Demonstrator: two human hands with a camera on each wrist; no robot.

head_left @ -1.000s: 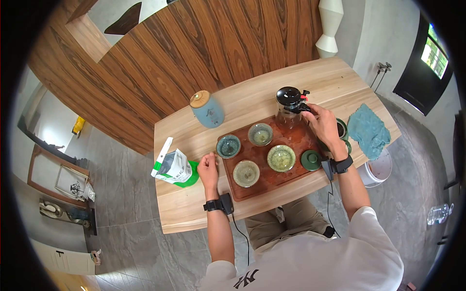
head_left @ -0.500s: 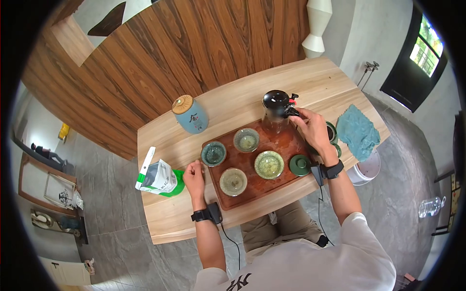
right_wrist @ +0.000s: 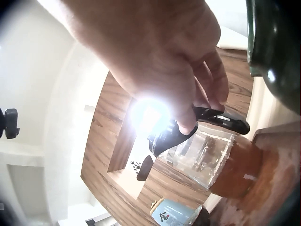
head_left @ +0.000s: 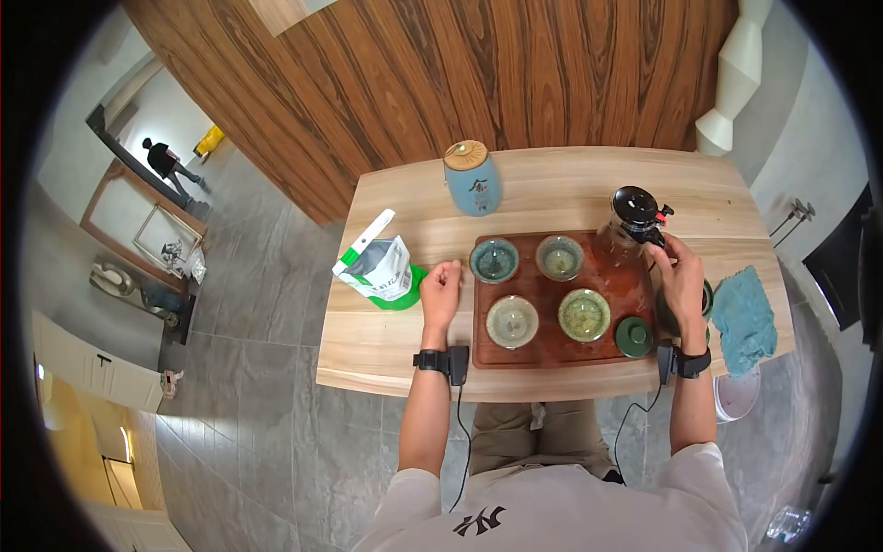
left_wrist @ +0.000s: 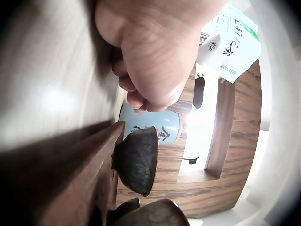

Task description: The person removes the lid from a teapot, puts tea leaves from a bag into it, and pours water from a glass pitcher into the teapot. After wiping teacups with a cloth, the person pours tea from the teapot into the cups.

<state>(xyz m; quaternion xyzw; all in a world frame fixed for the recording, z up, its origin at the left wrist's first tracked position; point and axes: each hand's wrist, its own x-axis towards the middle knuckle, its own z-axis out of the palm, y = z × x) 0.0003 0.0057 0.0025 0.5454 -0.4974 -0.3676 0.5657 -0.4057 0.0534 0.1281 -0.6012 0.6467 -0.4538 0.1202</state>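
Observation:
My right hand (head_left: pixel 683 285) grips the black handle of a glass teapot (head_left: pixel 622 241) with a black lid and red button. The pot is at the back right of the reddish-brown tea tray (head_left: pixel 543 357); in the right wrist view, the lower part of its glass (right_wrist: pixel 235 172) looks amber-brown. My left hand (head_left: pixel 441 293) rests on the table with loosely curled fingers, holding nothing. It lies between a white-and-green pouch (head_left: pixel 382 271) and the tray's left edge. Several bowl-shaped cups stand on the tray, including a dark teal cup (head_left: pixel 494 260) and a yellow-green cup (head_left: pixel 584 315).
A green lid (head_left: pixel 635 337) lies at the tray's front right. Beside my right wrist, a dark green vessel (head_left: pixel 706 299) is partly hidden. A blue canister (head_left: pixel 474 184) stands behind the tray, a teal cloth (head_left: pixel 745 317) lies at right, and a bucket (head_left: pixel 739 396) is below.
The head view has swung, shifting the whole table rightward in the picture. My right hand stays on the teapot handle, and my left hand stays beside the tray.

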